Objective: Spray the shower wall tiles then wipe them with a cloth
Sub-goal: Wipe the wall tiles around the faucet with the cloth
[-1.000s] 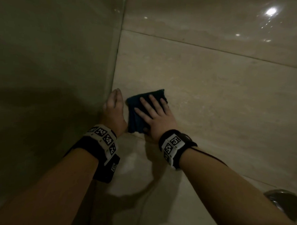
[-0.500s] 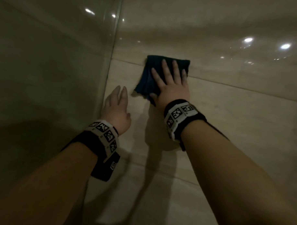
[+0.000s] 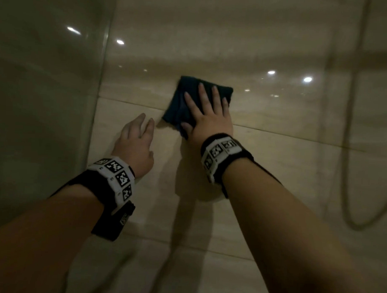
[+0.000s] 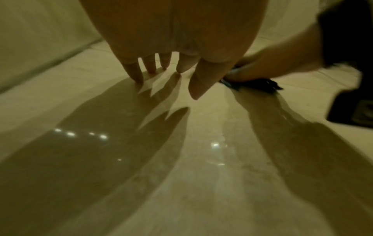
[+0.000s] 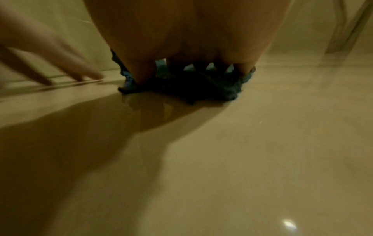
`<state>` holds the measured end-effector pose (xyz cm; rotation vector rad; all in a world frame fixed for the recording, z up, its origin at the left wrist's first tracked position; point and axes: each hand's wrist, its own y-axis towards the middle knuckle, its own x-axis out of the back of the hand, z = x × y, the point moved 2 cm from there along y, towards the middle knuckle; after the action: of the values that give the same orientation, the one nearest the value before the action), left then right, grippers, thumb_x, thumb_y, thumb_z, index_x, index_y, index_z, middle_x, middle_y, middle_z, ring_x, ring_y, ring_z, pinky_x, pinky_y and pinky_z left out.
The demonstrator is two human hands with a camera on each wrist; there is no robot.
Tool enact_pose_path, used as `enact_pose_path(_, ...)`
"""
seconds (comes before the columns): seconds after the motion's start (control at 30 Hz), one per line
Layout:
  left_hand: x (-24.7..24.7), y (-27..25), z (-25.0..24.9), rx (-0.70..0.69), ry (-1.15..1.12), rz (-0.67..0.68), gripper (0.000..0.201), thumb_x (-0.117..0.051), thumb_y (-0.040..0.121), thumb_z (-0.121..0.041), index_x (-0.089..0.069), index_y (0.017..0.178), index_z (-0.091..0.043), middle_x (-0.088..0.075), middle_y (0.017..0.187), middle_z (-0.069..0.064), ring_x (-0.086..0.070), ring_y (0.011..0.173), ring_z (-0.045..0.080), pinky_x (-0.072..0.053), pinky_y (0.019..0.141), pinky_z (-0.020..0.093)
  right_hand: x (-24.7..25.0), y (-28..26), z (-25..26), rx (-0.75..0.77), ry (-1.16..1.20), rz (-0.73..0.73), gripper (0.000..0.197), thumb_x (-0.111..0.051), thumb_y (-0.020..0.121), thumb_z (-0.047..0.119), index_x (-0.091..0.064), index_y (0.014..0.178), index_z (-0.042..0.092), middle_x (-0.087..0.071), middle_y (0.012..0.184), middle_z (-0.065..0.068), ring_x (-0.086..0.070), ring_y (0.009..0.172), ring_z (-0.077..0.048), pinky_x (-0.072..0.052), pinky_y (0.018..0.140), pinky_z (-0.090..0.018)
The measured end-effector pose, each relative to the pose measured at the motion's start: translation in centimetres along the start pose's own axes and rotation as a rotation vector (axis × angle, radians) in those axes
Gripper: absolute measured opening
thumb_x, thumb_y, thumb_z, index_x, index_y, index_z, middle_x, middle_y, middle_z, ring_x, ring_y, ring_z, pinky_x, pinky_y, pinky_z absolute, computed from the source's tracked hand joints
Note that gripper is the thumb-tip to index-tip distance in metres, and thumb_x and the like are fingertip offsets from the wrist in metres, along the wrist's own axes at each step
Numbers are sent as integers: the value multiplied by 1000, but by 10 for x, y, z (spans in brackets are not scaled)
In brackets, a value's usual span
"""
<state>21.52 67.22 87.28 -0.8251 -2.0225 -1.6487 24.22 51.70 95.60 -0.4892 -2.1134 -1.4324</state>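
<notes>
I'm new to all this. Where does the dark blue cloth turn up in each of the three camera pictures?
Head: the cloth lies upper middle, flat on the wall tiles under the right hand.
Left wrist: only a dark edge of it shows right of centre, beneath the right hand.
Right wrist: it is bunched at centre, under the fingers.
Shared landmark: the left hand, fingertips on the tile beside the cloth.

The pictures are dim and yellowish. Small bright spots of light shine on the glossy wall tiles. Dark shadows of the arms fall on the tiles. The wrist pictures are blurry and bent at the edges.
</notes>
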Motion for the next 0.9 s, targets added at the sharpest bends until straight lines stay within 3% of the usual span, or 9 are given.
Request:
enact_pose_path(0.27, -2, 14, -36, -24, 84, -58, 77, -48, 92, -33, -1, 150, -15, 8, 159, 8, -1, 145, 30, -14, 119, 42, 14, 14, -13, -67, 26, -58, 67, -29, 95, 53, 10, 147, 35, 21, 156, 1, 20, 143, -27, 10, 117, -44)
enact_pose_path(0.6, -19, -5, -53, -46, 59, -78, 73, -46, 93, -31, -3, 150, -15, 6, 159, 7, 0, 146, 29, -13, 119, 42, -36, -80, -42, -67, 32, 65, 67, -26, 95, 54, 15, 145, 37, 26, 155, 1, 25, 142, -27, 17, 114, -43)
enact_pose_path(0.9, -3, 11, -75, -107, 55, -75, 74, -44, 94, -35, 1, 150, -18, 8, 159, 3, 3, 146, 26, -10, 118, 41, 16, -26, -89, -126, 20, 8, 67, -28, 94, 54, 12, 146, 37, 23, 156, 1, 21, 143, -27, 9, 117, -43)
